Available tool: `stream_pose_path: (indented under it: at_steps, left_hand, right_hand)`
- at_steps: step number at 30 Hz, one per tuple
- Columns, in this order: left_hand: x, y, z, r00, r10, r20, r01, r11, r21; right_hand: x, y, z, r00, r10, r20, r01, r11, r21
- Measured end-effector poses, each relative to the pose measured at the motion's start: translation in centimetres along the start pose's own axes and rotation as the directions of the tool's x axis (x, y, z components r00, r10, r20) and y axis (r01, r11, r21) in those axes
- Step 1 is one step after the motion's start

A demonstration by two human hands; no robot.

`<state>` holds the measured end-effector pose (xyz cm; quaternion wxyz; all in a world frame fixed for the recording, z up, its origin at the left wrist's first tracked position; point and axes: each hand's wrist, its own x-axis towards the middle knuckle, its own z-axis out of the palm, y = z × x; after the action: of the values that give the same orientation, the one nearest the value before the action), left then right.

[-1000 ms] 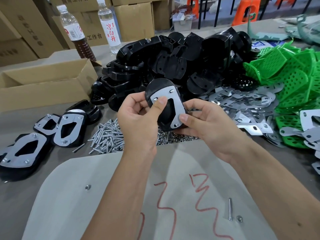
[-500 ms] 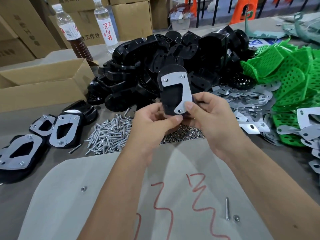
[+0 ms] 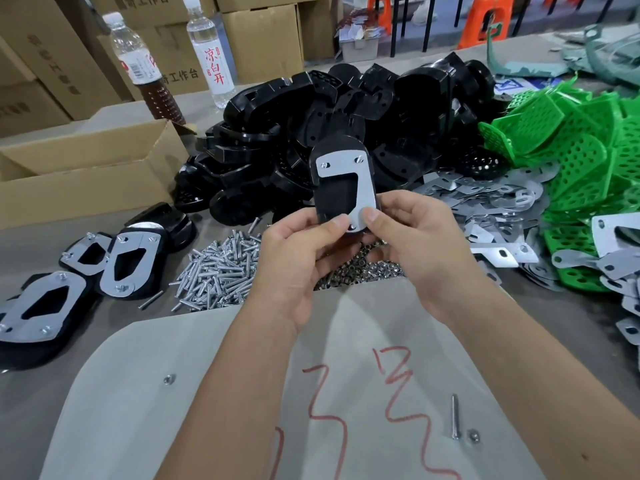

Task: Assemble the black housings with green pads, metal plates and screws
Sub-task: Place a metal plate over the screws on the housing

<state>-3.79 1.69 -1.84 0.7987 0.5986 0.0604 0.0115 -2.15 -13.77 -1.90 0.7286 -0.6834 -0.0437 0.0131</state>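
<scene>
- Head view: left hand (image 3: 298, 251) and right hand (image 3: 412, 237) both pinch the lower end of a black housing (image 3: 337, 188), thumbs pressed on its metal plate (image 3: 349, 174).
- A second ago it lay tilted lower; now it stands upright above the screw pile (image 3: 221, 268), three screws seated, so this unit looks nearly done.
- Finished units (image 3: 121, 265) lie left; bare mat (image 3: 242, 393) below offers room.

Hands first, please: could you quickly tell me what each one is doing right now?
Left hand: pinching the lower end of the black housing.
Right hand: pinching the same housing, thumb on its metal plate.
</scene>
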Motion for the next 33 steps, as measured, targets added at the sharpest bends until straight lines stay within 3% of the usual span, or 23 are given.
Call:
stream_pose_path:
  at_steps: [6,9,17,21,24,33]
  left_hand:
    - [0.1,0.0,0.4,0.997,0.054,-0.050,-0.049,0.993,0.108]
    - [0.1,0.0,0.4,0.998,0.052,-0.032,-0.049,0.996,0.079]
    - [-0.2,0.2,1.0,0.999,0.039,-0.004,-0.039,0.997,0.064]
    - [-0.2,0.3,0.8,0.999,0.041,0.032,-0.044,0.994,0.105]
    - [-0.3,0.5,0.6,0.999,0.004,0.044,-0.011,0.989,0.150]
    - [-0.4,-0.1,1.3,0.986,0.054,-0.160,-0.028,0.987,0.159]
  right_hand:
    - [0.2,-0.2,-0.2,0.996,0.069,0.048,-0.075,0.987,0.140]
    - [0.1,-0.2,-0.2,0.994,0.075,0.073,-0.087,0.982,0.168]
    - [0.1,-0.1,-0.3,0.998,0.053,0.021,-0.055,0.996,0.077]
    - [0.2,-0.3,-0.6,0.989,0.085,0.121,-0.111,0.968,0.224]
    - [0.3,-0.3,-0.9,0.983,0.076,0.166,-0.115,0.964,0.241]
    - [0.3,0.3,-0.3,0.983,0.057,0.177,-0.097,0.969,0.226]
